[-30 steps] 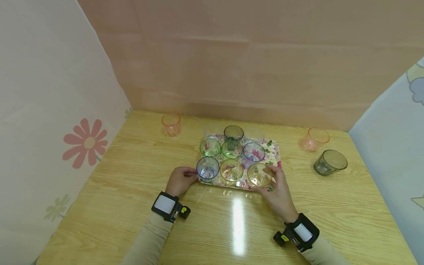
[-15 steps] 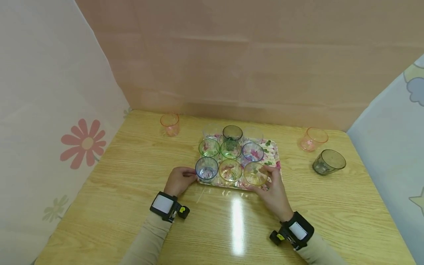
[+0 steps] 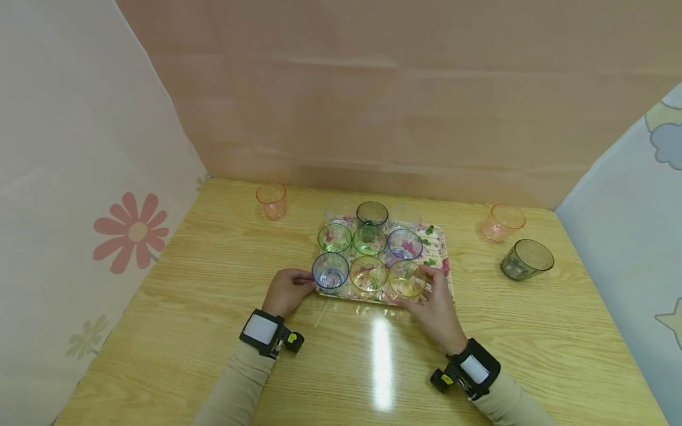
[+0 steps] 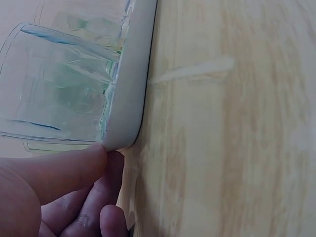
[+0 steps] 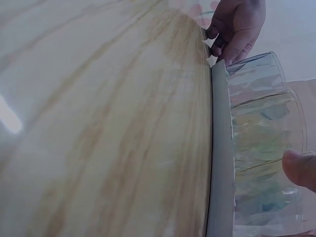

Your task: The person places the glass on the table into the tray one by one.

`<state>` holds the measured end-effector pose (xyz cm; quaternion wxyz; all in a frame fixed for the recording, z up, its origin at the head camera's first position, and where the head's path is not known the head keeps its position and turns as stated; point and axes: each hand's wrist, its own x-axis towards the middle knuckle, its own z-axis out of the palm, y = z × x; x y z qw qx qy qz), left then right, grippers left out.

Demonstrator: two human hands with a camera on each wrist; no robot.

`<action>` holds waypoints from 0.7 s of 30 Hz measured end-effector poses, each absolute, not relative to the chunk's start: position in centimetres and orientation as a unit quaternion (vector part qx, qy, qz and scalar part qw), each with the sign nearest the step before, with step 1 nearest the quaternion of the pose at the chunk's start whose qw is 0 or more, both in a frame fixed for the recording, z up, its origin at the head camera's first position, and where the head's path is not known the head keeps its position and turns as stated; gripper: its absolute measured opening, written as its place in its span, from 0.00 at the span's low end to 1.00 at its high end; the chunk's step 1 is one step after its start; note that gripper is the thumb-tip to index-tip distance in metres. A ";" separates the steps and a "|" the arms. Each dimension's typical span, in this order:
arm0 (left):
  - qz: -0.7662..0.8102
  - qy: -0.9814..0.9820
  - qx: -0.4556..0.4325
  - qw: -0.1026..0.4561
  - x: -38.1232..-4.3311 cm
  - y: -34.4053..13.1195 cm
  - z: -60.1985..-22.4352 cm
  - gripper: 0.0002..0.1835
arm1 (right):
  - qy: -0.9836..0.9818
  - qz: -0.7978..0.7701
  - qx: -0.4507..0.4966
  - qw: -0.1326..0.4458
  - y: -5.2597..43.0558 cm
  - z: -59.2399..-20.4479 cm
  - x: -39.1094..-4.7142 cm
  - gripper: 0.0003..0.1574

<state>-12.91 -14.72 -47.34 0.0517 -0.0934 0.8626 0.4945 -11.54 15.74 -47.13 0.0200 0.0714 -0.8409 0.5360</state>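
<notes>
In the head view, a floral tray (image 3: 438,242) bears rows of tinted clear cups. My left hand (image 3: 288,291) pinches the tray's near left corner; in the left wrist view the thumb (image 4: 74,168) lies on top of the white rim (image 4: 133,74), fingers below. A blue cup (image 3: 330,279) stands just beside it. My right hand (image 3: 434,307) holds a yellow cup (image 3: 406,285) by its sides at the near right of the tray. Right against it is another yellow cup (image 3: 369,277). Behind stand green cups (image 3: 334,239), a purple-blue cup (image 3: 405,247) and a dark grey cup (image 3: 372,216).
On the wooden table (image 3: 202,284), a pink cup (image 3: 273,204) stands at the back left. Another pink cup (image 3: 501,225) and a tilted-looking dark cup (image 3: 526,261) are off to the right. A draped wall (image 3: 373,118) closes the back.
My right hand has slid the yellow cup left, narrowing its gap to the middle yellow cup. My left hand stays at the tray corner. The view has shifted slightly.
</notes>
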 end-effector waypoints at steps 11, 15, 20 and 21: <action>0.495 0.862 -0.096 0.054 -12.9 -14.8 -47.4 0.08 | -0.847 0.526 0.075 0.014 15.7 -47.3 -11.5 0.58; 0.494 0.861 -0.102 0.056 -12.9 -14.7 -47.3 0.08 | -0.853 0.517 0.073 0.015 15.8 -47.5 -11.6 0.58; 0.496 0.859 -0.110 0.060 -12.9 -14.7 -47.2 0.08 | -0.855 0.514 0.070 0.016 15.8 -47.6 -11.6 0.59; 0.496 0.859 -0.109 0.060 -12.9 -14.7 -47.1 0.08 | -0.855 0.514 0.070 0.016 15.8 -47.6 -11.6 0.59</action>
